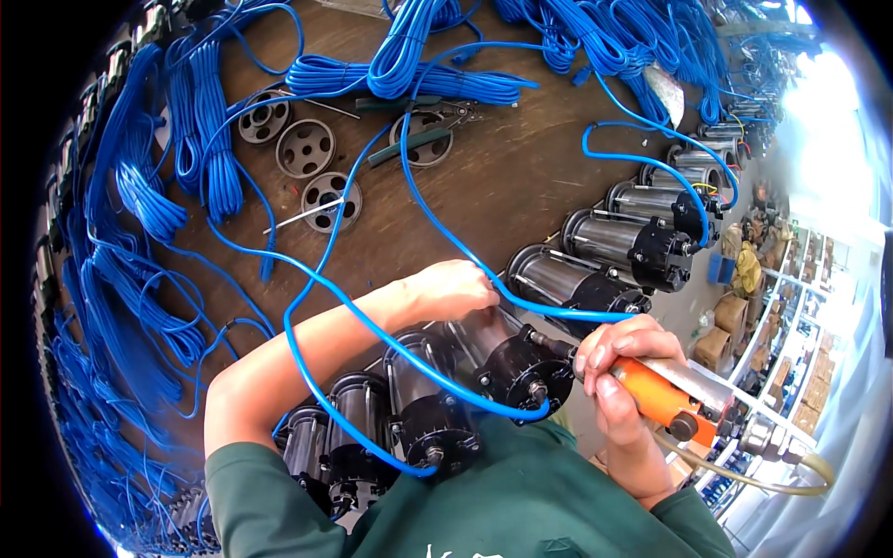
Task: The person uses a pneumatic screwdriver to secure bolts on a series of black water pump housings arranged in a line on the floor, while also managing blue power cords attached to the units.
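Note:
My right hand point(625, 358) is closed round an orange air screwdriver point(659, 398). Its dark nose points left at the black end cap point(523, 377) of a shiny cylindrical unit point(473, 337) in front of my chest. Over the far end of that same cylinder curls my left hand point(454, 290), its fingers bent against it and partly hidden. A blue cable point(470, 398) runs into the end cap. Another blue cable point(521, 302) passes close beside both hands. More such cylinders point(423, 409) stand to the left of this one, also with black caps.
Beyond my hands, more capped cylinders point(619, 244) line the table's right edge. Coiled blue cables point(214, 139) crowd the left and far sides. Several grey handwheels point(305, 149) and green-handled pliers point(409, 147) lie on the brown tabletop point(521, 153). An air hose point(744, 484) trails from the screwdriver.

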Demonstrator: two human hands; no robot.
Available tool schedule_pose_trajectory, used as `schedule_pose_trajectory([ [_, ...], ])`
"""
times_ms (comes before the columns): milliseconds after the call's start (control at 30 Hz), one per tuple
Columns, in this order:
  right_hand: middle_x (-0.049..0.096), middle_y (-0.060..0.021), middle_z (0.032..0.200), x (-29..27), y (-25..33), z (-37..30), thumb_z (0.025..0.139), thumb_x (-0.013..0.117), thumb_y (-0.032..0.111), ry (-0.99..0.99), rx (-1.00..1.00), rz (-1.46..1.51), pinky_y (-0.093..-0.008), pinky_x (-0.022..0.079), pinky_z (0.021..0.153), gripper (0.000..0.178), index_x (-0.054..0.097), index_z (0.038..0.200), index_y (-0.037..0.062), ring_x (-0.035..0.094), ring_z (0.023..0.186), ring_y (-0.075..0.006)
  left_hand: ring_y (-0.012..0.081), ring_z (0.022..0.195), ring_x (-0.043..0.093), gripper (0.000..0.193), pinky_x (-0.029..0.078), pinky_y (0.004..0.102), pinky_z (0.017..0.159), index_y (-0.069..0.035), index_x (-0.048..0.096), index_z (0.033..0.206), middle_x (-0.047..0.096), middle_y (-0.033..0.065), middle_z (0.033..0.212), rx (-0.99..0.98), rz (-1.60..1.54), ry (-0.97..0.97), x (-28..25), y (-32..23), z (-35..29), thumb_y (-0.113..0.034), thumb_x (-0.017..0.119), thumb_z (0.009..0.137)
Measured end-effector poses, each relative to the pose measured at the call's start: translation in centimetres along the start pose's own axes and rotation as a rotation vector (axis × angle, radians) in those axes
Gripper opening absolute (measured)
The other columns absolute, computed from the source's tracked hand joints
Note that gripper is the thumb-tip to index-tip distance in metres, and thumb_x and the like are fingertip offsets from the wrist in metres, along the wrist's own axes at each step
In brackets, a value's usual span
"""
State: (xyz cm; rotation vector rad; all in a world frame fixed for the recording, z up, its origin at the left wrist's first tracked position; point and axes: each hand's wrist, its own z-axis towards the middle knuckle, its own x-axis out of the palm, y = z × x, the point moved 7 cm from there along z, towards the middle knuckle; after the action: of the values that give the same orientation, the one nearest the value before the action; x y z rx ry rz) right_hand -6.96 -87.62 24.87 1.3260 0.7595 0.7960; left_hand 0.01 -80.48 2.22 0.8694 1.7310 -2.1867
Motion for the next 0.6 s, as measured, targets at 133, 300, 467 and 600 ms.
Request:
schedule_pose_trajectory([
  [133,0.062,-0.0137,0.088,0.4,-0.2,-0.5,0.083,0.064,-0.001,0.029,-0.128,0.022,-0.0300,0.057,0.058,0.022,0.059,0.105,-0.0021,0.064,0.071,-0.0187,0.0360,0.087,0.067,0.014,0.054,0.0457,0.076,-0.006,0.071,0.087,0.070,0.0146,0.085,0.003,-0.016,-0.042,0.2,0.2,-0.2,-0.005,0.063,0.074],
  [300,0.063,-0.0136,0.090,0.8,-0.6,-0.3,0.084,0.064,0.002,0.065,-0.153,0.013,-0.0292,0.056,0.057,0.027,0.059,0.110,-0.0036,0.063,0.068,-0.0173,0.0360,0.083,0.069,0.015,0.055,0.0457,0.073,-0.008,0.074,0.085,0.071,0.0148,0.082,0.036,0.076,0.014,0.4,0.4,1.3,-0.006,0.067,0.073],
  [467,0.062,-0.0142,0.091,1.0,-1.2,-0.1,0.084,0.064,0.006,0.051,-0.116,-0.002,-0.0272,0.053,0.055,0.040,0.056,0.122,-0.0042,0.061,0.064,-0.0152,0.0398,0.076,0.069,0.013,0.056,0.0469,0.067,-0.003,0.075,0.080,0.069,0.0206,0.075,0.054,-0.009,-0.027,-0.7,-0.4,1.1,-0.007,0.071,0.068],
  [600,0.057,-0.0124,0.090,1.1,-1.2,-0.6,0.084,0.065,0.007,-0.011,-0.139,0.041,-0.0288,0.052,0.058,0.035,0.055,0.116,-0.0020,0.055,0.060,-0.0139,0.0408,0.077,0.069,0.015,0.054,0.0480,0.066,-0.004,0.075,0.081,0.070,0.0201,0.077,0.020,0.041,0.034,0.3,0.4,1.5,-0.007,0.071,0.068],
])
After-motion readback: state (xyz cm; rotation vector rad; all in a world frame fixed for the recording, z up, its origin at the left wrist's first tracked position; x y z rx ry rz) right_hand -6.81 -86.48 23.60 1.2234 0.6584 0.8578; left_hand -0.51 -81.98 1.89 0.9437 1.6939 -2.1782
